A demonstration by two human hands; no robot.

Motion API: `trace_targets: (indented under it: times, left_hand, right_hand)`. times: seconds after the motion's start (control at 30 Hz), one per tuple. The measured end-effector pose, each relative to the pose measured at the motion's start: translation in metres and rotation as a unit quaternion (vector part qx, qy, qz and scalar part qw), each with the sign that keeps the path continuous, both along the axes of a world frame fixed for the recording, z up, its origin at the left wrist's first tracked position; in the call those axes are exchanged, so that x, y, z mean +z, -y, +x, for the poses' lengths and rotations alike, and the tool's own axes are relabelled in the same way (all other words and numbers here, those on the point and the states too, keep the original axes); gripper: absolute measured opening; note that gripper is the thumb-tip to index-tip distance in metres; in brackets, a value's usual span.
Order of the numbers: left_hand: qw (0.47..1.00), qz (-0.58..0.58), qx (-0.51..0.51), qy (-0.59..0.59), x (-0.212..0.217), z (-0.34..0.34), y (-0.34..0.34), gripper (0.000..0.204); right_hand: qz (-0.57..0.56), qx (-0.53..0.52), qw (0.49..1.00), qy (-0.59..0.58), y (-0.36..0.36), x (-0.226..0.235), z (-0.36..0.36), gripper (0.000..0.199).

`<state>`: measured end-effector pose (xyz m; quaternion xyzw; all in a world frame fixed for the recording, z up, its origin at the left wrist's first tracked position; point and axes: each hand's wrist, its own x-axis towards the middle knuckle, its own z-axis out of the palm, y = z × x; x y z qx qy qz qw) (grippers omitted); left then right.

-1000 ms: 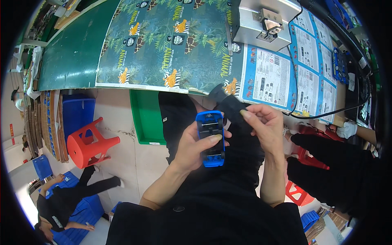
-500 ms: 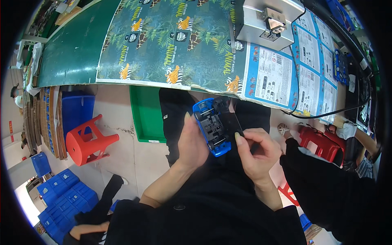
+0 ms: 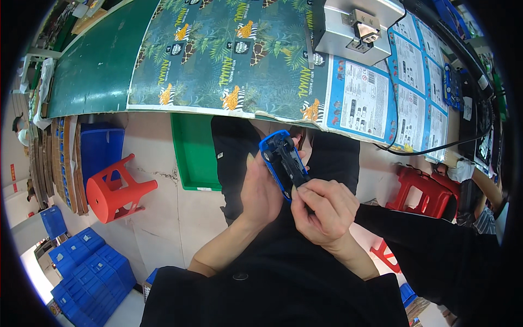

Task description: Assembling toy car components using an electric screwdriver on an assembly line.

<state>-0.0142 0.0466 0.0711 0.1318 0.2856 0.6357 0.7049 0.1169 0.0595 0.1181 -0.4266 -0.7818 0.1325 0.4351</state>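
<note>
Between both hands, above the lap: blue toy car (image 3: 284, 163), underside up, tilted. Left hand (image 3: 262, 192) cups its left flank, fingers curled behind the body. Right hand (image 3: 322, 210) sits just right of and below the car, fingertips pinched together at its lower end. Green tray (image 3: 193, 152) lies on the floor beyond the left hand; red stool (image 3: 117, 188) well left.

Black top (image 3: 272, 289) with sleeves pushed above bare forearms, black trousers (image 3: 234, 147).

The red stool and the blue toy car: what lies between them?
In the head view, a green tray lies on the floor between the red stool and the blue toy car.
</note>
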Motion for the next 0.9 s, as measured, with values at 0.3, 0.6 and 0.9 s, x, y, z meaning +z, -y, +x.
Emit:
trace_targets:
  times: [0.3, 0.6, 0.9]
  left_hand:
    - [0.999, 0.023, -0.005, 0.031, -0.004, -0.001, 0.002, 0.068]
    - [0.996, -0.088, -0.010, -0.021, -0.001, -0.006, -0.003, 0.036]
    - [0.994, -0.109, 0.012, -0.011, -0.002, 0.000, -0.008, 0.036]
  right_hand:
    - [-0.025, 0.007, 1.000, 0.003, 0.004, -0.005, -0.013, 0.022]
    - [-0.091, 0.024, 0.995, -0.029, 0.008, -0.010, 0.009, 0.037]
    - [-0.273, -0.006, 0.959, -0.078, 0.024, -0.018, 0.024, 0.055]
